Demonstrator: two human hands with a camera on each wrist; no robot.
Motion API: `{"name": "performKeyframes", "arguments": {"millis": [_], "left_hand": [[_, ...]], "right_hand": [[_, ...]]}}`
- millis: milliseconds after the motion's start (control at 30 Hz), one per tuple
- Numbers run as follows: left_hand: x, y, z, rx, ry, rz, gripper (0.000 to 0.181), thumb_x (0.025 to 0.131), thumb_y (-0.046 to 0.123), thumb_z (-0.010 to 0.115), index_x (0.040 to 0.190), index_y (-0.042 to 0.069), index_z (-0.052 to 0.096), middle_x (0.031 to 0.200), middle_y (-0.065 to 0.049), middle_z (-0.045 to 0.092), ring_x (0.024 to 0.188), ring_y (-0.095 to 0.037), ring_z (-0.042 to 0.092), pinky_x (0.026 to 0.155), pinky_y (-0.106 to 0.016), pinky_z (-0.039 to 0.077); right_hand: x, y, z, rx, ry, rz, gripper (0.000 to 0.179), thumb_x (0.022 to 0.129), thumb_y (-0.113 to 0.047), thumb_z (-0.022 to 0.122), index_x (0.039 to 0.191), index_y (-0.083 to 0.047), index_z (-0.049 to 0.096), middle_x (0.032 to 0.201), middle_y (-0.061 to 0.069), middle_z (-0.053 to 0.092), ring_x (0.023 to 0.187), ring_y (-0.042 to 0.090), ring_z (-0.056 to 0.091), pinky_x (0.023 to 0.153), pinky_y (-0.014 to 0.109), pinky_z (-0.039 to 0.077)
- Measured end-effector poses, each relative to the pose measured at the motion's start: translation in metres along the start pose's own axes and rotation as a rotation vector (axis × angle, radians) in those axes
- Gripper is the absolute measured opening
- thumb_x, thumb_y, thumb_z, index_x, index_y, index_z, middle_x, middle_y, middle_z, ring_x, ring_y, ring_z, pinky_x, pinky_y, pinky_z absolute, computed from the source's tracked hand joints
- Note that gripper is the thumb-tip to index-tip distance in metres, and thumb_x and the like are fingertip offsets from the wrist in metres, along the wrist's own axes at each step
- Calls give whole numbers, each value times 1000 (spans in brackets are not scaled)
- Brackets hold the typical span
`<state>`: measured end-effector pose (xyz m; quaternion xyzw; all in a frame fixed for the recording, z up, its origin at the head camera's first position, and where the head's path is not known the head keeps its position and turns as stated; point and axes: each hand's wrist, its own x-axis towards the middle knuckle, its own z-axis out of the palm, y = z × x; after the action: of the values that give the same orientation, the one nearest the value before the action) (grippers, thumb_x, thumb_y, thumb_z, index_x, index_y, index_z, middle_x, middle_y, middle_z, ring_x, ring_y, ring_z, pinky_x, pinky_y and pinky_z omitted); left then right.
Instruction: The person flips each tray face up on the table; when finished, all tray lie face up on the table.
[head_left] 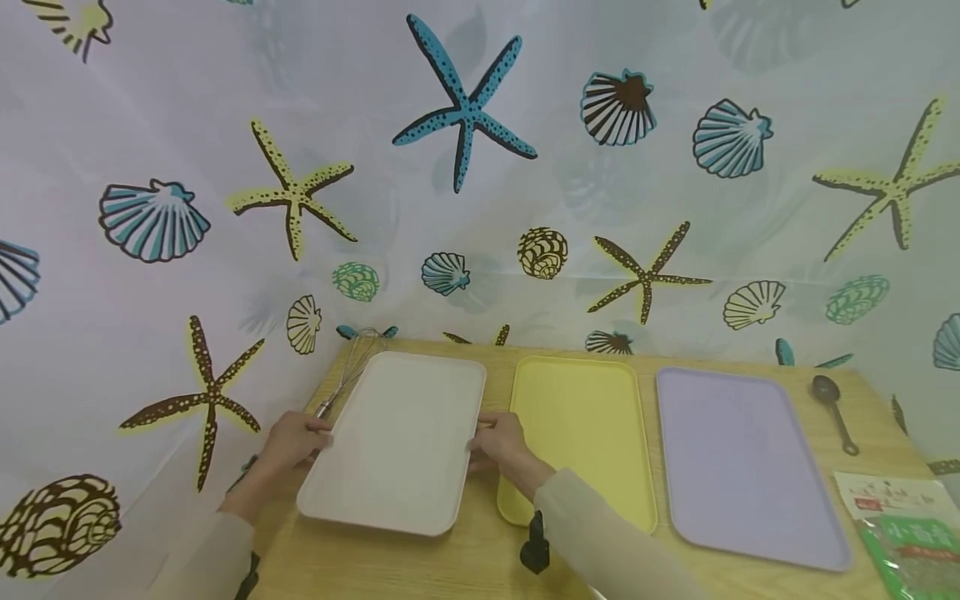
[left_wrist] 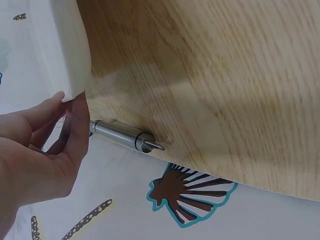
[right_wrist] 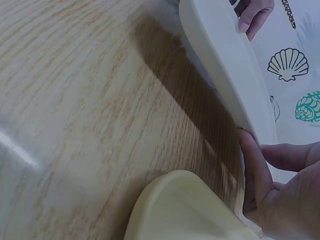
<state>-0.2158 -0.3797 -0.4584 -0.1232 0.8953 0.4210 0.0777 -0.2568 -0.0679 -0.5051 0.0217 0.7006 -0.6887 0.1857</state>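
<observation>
A white rectangular tray (head_left: pixel 397 442) is held by both hands, one at each long side. My left hand (head_left: pixel 291 440) pinches its left rim, thumb on top and fingers beneath, as the left wrist view shows. On the opposite rim, my right hand (head_left: pixel 501 442) pinches the tray the same way. In the right wrist view the white tray (right_wrist: pixel 227 60) is raised off the table, and its shadow falls on the wood. A metal whisk (left_wrist: pixel 122 134) lies beside the left hand, its wire end partly behind the tray in the head view.
To the right lie a yellow tray (head_left: pixel 577 433) and a lavender tray (head_left: pixel 742 467). Farther right are a dark spoon (head_left: pixel 834 408) and a green-and-white food packet (head_left: pixel 911 533). A curtain (head_left: pixel 525 167) printed with shells and starfish hangs behind the wooden table (head_left: pixel 360 571).
</observation>
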Motion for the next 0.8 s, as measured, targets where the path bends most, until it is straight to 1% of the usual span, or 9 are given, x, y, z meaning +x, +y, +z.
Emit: {"name": "performKeyframes", "arguments": {"millis": [133,267,333,500,533,567,667,733,800], "left_hand": [[9,-3,3,49,14,4,33,89,-2,58,119,-18,57,111,-35,60,70,-24,68,61,-36,59],[14,-5,7,79,31,46,34,87,-1,58,117,-17,59,114,-35,59,69,-23,67,59,-36,59],[15,-5,9,94,35,64,34,87,-1,58,116,-17,59,114,-36,59,69,-23,66,59,-36,59],[20,-5,13,123,55,77,32,87,-1,60,115,-17,60,110,-34,61,71,-24,66,58,-35,59],[21,-5,14,133,60,82,31,86,-1,60,114,-17,61,109,-34,62,71,-25,67,58,-35,59],[23,-5,15,139,68,85,31,86,-1,60,113,-17,61,107,-33,63,72,-25,67,58,-35,59],[27,-5,19,164,89,95,29,84,-2,61,109,-16,64,102,-32,65,71,-26,66,58,-35,58],[29,-7,22,165,97,78,28,83,-2,62,107,-15,65,100,-31,66,69,-25,66,57,-36,58],[32,-9,25,167,99,53,27,83,-2,63,107,-14,66,99,-30,66,66,-23,65,56,-35,58]], "right_hand": [[4,0,1,-24,29,-13,52,73,18,61,125,9,59,90,22,70,69,33,71,61,42,59],[8,2,1,-29,52,-14,53,71,20,60,124,11,58,92,23,68,70,34,70,59,42,59],[10,2,1,-77,76,-32,52,70,20,61,121,11,60,93,24,68,73,33,70,61,41,60],[15,-1,1,-265,161,-98,47,67,17,67,113,11,65,99,21,69,90,28,68,79,36,58],[16,-1,1,-268,162,-97,46,67,17,67,112,12,65,99,21,69,90,29,68,79,37,58],[17,-2,1,-271,164,-96,44,68,17,66,111,12,65,99,22,69,89,30,68,77,37,58],[18,-3,1,-251,162,-87,37,68,19,62,104,13,68,89,23,69,75,32,70,63,36,60],[20,-2,1,-222,155,-79,34,68,21,58,99,14,68,81,22,69,65,34,70,55,36,59],[22,1,2,-230,157,-81,32,67,21,56,94,13,69,73,20,68,61,33,69,51,35,58]]}}
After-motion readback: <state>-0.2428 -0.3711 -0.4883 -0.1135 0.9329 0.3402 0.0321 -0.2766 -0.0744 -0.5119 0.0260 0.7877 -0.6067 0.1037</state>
